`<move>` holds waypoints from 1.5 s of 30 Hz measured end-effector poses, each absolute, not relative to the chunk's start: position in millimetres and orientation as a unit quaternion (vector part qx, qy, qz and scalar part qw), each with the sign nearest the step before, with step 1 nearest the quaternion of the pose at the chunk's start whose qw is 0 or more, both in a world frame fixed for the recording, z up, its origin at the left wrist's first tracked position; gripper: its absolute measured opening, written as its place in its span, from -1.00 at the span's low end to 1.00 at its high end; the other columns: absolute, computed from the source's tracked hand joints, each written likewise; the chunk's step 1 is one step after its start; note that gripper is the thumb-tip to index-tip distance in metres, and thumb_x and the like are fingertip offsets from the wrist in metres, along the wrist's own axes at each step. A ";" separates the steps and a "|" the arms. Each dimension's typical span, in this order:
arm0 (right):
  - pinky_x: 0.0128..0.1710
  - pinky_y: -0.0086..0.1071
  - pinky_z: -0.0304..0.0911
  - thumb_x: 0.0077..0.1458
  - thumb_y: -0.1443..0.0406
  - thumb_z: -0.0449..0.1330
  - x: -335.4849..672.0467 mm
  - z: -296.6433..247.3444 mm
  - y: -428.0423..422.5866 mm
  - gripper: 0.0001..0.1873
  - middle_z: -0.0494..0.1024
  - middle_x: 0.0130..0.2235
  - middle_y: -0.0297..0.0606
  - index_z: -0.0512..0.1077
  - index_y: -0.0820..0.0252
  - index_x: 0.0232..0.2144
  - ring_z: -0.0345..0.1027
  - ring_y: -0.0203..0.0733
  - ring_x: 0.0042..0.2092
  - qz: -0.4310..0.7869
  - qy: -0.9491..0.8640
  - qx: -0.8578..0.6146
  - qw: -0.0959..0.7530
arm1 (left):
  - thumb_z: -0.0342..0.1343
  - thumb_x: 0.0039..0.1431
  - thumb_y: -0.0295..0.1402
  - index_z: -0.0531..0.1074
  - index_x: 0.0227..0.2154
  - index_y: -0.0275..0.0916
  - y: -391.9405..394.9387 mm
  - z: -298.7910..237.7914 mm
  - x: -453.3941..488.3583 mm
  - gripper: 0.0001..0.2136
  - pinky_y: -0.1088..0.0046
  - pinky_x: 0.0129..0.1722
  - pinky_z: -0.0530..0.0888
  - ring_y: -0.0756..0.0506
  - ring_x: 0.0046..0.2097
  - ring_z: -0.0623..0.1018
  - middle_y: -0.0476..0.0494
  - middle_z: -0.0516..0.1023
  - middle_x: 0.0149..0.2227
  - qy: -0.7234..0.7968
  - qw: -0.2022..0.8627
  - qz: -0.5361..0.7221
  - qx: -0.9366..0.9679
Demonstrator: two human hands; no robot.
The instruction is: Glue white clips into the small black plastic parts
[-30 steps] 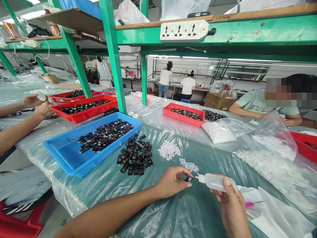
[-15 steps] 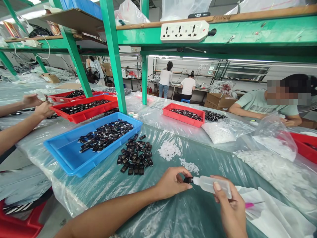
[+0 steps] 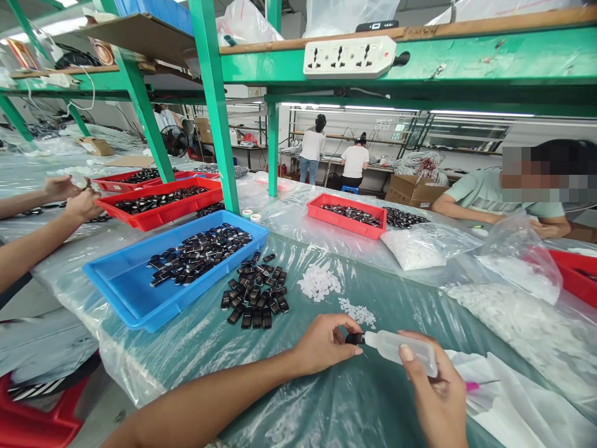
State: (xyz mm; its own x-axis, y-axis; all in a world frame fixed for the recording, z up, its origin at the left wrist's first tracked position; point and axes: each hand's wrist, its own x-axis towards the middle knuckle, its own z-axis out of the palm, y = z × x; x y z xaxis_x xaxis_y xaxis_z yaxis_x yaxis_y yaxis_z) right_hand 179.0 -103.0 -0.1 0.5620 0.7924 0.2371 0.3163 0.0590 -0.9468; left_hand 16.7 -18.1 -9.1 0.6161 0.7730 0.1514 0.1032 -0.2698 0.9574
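Pinched between the fingertips of my left hand (image 3: 324,345) is a small black plastic piece (image 3: 355,338). My right hand (image 3: 436,389) is closed round a translucent squeeze bottle (image 3: 396,348), held nearly level with its nozzle pointing left. The nozzle tip meets the black piece; whether liquid comes out is too small to tell. Just beyond my hands lie a pile of tiny white parts (image 3: 358,312) and a pile of larger white parts (image 3: 319,282). Several loose black pieces (image 3: 256,292) are spread to the left of these.
A blue tray (image 3: 116,283) of black pieces stands at left. Red trays (image 3: 321,218) are farther back. White parts in plastic bags (image 3: 415,249) and a white cloth (image 3: 522,398) lie at right. A green shelf frame (image 3: 212,112) rises ahead. Co-workers' hands (image 3: 77,199) work at left.
Both my hands keep nearly the same pose, with the bottle's nozzle still at the black piece. The view has shifted very slightly.
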 end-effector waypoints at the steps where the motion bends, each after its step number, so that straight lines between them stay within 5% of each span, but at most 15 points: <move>1: -0.47 -0.44 0.10 -0.14 -0.02 0.20 179.2 -0.3 -102.9 -0.57 0.41 -0.35 -0.29 0.39 0.15 -0.31 0.20 -0.24 -0.39 0.205 -0.422 -0.656 0.591 | 0.19 -0.07 -0.34 0.44 -0.30 -0.27 -17.8 -9.4 16.7 -0.78 0.56 -0.42 0.35 0.04 -0.44 0.41 -0.08 0.48 -0.33 0.298 0.526 0.320 0.729; 8: -0.51 -0.46 0.01 -0.05 0.00 0.15 185.0 -10.0 -98.2 -0.60 0.34 -0.52 -0.38 0.39 0.15 -0.28 0.10 -0.34 -0.49 0.316 -0.343 -0.598 0.653 | 0.19 -0.06 -0.33 0.44 -0.27 -0.31 -16.6 -9.9 17.7 -0.74 0.53 -0.39 0.37 0.01 -0.40 0.44 -0.15 0.48 -0.31 0.274 0.571 0.329 0.700; 14: -0.42 -0.42 0.12 0.03 0.04 0.09 187.4 -6.6 -91.5 -0.66 0.24 -0.61 -0.43 0.38 0.17 -0.28 0.09 -0.35 -0.54 0.407 -0.278 -0.501 0.711 | 0.19 -0.04 -0.32 0.45 -0.29 -0.31 -17.8 -6.8 17.2 -0.76 0.51 -0.31 0.39 -0.01 -0.35 0.45 -0.15 0.48 -0.30 0.268 0.575 0.328 0.700; 30: -0.36 -0.36 0.21 0.06 0.07 0.07 191.5 -4.6 -88.9 -0.70 0.17 -0.63 -0.47 0.40 0.16 -0.31 0.05 -0.39 -0.59 0.502 -0.194 -0.413 0.735 | 0.14 0.03 -0.33 0.44 -0.27 -0.29 -16.7 -8.8 17.1 -0.80 0.46 -0.23 0.40 -0.06 -0.24 0.48 -0.19 0.48 -0.19 0.247 0.569 0.335 0.710; 39: -0.43 -0.36 0.20 0.02 0.06 0.09 189.0 -0.3 -87.8 -0.70 0.11 -0.64 -0.47 0.34 0.16 -0.52 -0.02 -0.38 -0.60 0.542 -0.154 -0.394 0.726 | 0.21 -0.10 -0.32 0.43 -0.29 -0.28 -19.5 -2.5 15.9 -0.74 0.58 -0.45 0.31 0.06 -0.46 0.37 -0.08 0.47 -0.33 0.304 0.535 0.311 0.725; 45: -0.46 -0.39 0.19 0.01 0.08 0.11 191.6 -3.6 -84.4 -0.72 0.10 -0.64 -0.48 0.34 0.17 -0.50 -0.02 -0.39 -0.59 0.568 -0.137 -0.362 0.726 | 0.21 -0.10 -0.28 0.48 -0.40 -0.32 -17.7 -4.5 16.3 -0.78 0.63 -0.57 0.14 0.10 -0.53 0.21 -0.01 0.36 -0.50 0.322 0.507 0.299 0.741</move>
